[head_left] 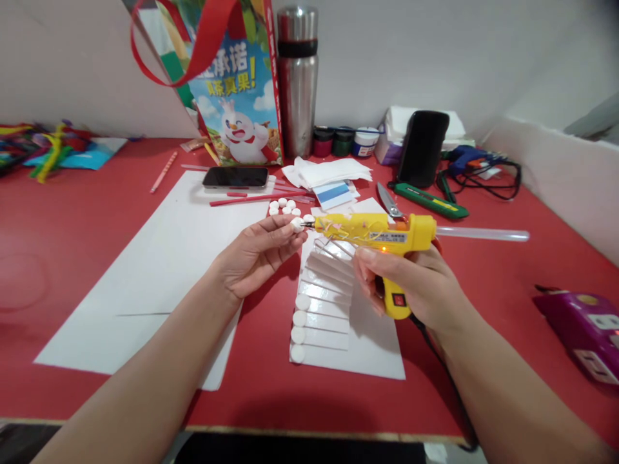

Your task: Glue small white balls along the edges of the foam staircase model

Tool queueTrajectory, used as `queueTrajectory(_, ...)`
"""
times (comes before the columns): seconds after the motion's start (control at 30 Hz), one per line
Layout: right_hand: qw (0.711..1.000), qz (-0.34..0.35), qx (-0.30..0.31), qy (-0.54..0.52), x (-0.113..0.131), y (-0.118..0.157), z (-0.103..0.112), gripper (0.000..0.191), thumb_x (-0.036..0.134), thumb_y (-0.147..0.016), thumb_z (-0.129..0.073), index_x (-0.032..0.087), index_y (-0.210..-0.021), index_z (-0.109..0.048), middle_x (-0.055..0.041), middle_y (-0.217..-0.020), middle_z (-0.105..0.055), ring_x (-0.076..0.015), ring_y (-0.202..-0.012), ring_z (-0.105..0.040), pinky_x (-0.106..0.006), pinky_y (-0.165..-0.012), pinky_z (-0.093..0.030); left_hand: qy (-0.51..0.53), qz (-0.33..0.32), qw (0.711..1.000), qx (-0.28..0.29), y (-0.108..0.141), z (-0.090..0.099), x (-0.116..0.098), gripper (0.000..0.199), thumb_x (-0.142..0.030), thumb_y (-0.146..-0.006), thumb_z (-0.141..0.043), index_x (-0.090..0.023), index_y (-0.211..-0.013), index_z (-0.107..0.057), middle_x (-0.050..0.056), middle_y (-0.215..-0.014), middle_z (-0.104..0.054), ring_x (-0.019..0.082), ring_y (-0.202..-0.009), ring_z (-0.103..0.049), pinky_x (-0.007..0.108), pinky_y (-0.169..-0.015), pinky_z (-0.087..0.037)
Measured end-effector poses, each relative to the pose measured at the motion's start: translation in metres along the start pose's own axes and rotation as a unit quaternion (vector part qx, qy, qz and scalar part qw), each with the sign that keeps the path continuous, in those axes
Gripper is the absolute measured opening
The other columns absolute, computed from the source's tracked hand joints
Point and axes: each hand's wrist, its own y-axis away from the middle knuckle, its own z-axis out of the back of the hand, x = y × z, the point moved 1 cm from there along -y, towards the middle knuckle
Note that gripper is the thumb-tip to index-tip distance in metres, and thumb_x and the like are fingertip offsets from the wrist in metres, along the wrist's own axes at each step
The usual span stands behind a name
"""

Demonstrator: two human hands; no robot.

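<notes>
Between thumb and fingers, my left hand [261, 251] pinches a small white disc [297, 224]. The metal nozzle of a yellow glue gun [374, 233] meets this disc. My right hand [406, 277] is wrapped round the gun's handle, and an orange light glows on its body. Below the gun lies a white sheet [377, 348] bearing overlapping clear-topped strips [324, 316]. Several white discs [298, 335] sit in a column at the strips' left ends. Behind my left fingertips more loose white discs [283, 203] are grouped.
Large white paper [145, 258] lies at left, a black phone [235, 176] at its top. Behind stand a printed bag [242, 109], a steel bottle [298, 90] and paint jars [343, 142]. Scissors [388, 198] and a green cutter [430, 200] lie beyond the gun; a purple power strip [575, 322] is right.
</notes>
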Motion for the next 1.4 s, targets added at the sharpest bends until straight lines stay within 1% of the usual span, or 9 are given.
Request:
queueTrajectory(0.27,1.0,0.012,0.008,0.006,0.0,-0.001,0.0,0.039,0.044,-0.087,-0.069,0.017,-0.06,-0.059,-0.0002,-0.05,-0.057,-0.0123,-0.036,-0.053,-0.024,-0.037,-0.037,-0.005,-0.005,1.0,-0.003,0.001,-0.001,0.0,0.017,0.005,-0.079,-0.073,-0.008,-0.089,-0.074,0.004,-0.084,-0.075,0.012,-0.078,-0.076,0.016,-0.077,-0.062)
queueTrajectory(0.43,1.0,0.01,-0.017,-0.006,0.001,-0.001,-0.002,0.036,0.044,-0.084,-0.073,0.018,-0.062,-0.06,-0.0003,-0.052,-0.058,-0.0126,-0.037,-0.053,-0.024,-0.036,-0.038,-0.017,-0.003,1.0,-0.001,0.001,-0.003,-0.001,0.016,0.004,-0.08,-0.073,-0.009,-0.088,-0.075,0.004,-0.082,-0.074,0.011,-0.076,-0.074,0.016,-0.079,-0.061)
queueTrajectory(0.57,0.998,0.01,-0.043,-0.043,0.004,0.001,-0.003,0.033,0.042,-0.083,-0.074,0.017,-0.065,-0.064,-0.0005,-0.055,-0.059,-0.012,-0.037,-0.054,-0.024,-0.035,-0.039,-0.018,0.002,1.0,-0.003,0.002,-0.003,-0.002,0.016,0.004,-0.079,-0.072,-0.008,-0.089,-0.075,0.007,-0.087,-0.076,0.012,-0.077,-0.074,0.017,-0.079,-0.061)
queueTrajectory(0.67,0.995,0.029,-0.022,-0.09,0.006,0.002,-0.002,0.028,0.04,-0.087,-0.071,0.016,-0.072,-0.068,-0.0023,-0.063,-0.065,-0.0104,-0.036,-0.054,-0.023,-0.034,-0.036,-0.017,0.003,1.0,-0.004,0.002,-0.002,-0.002,0.016,0.004,-0.079,-0.073,-0.007,-0.09,-0.076,0.008,-0.089,-0.077,0.013,-0.078,-0.075,0.016,-0.076,-0.062)
queueTrajectory(0.77,0.992,0.039,-0.002,-0.122,0.008,0.001,0.001,0.026,0.042,-0.086,-0.07,0.018,-0.076,-0.071,-0.0037,-0.069,-0.068,-0.0102,-0.035,-0.053,-0.024,-0.033,-0.033,-0.02,0.002,1.0,0.001,0.003,-0.002,-0.002,0.016,0.004,-0.077,-0.075,-0.008,-0.088,-0.076,0.007,-0.086,-0.077,0.013,-0.077,-0.076,0.016,-0.075,-0.062)
queueTrajectory(0.97,0.99,0.027,-0.022,-0.139,0.012,-0.001,0.005,0.028,0.048,-0.085,-0.069,0.022,-0.075,-0.071,-0.0038,-0.073,-0.068,-0.0095,-0.034,-0.047,-0.028,-0.035,-0.032,-0.035,-0.001,0.999,0.013,0.003,-0.002,-0.001,0.02,0.0,-0.074,-0.081,-0.01,-0.091,-0.077,0.005,-0.086,-0.078,0.012,-0.078,-0.076,0.015,-0.075,-0.062)
queueTrajectory(1.1,0.988,0.031,-0.022,-0.151,0.012,-0.001,0.006,0.029,0.047,-0.086,-0.067,0.021,-0.075,-0.068,-0.0026,-0.072,-0.067,-0.0076,-0.033,-0.044,-0.028,-0.035,-0.03,-0.06,-0.002,0.998,0.022,0.003,0.0,0.001,0.021,-0.003,-0.073,-0.084,-0.012,-0.091,-0.078,0.005,-0.09,-0.079,0.012,-0.078,-0.075,0.016,-0.076,-0.061)
queueTrajectory(1.23,0.985,0.036,-0.018,-0.165,0.014,-0.001,0.007,0.028,0.044,-0.088,-0.066,0.02,-0.075,-0.069,-0.0027,-0.074,-0.067,-0.0069,-0.034,-0.046,-0.027,-0.035,-0.028,-0.101,-0.011,0.994,0.043,0.005,0.001,0.001,0.019,-0.007,-0.073,-0.086,-0.012,-0.09,-0.078,0.005,-0.089,-0.078,0.012,-0.078,-0.075,0.019,-0.078,-0.06)
queueTrajectory(1.4,0.984,0.031,-0.034,-0.172,0.016,-0.001,0.007,0.028,0.046,-0.085,-0.069,0.021,-0.072,-0.066,-0.0023,-0.072,-0.065,-0.0074,-0.035,-0.045,-0.025,-0.031,-0.025,-0.147,-0.035,0.987,0.051,0.008,-0.003,0.001,0.018,-0.009,-0.071,-0.087,-0.012,-0.086,-0.079,0.004,-0.087,-0.077,0.012,-0.076,-0.072,0.021,-0.079,-0.058)
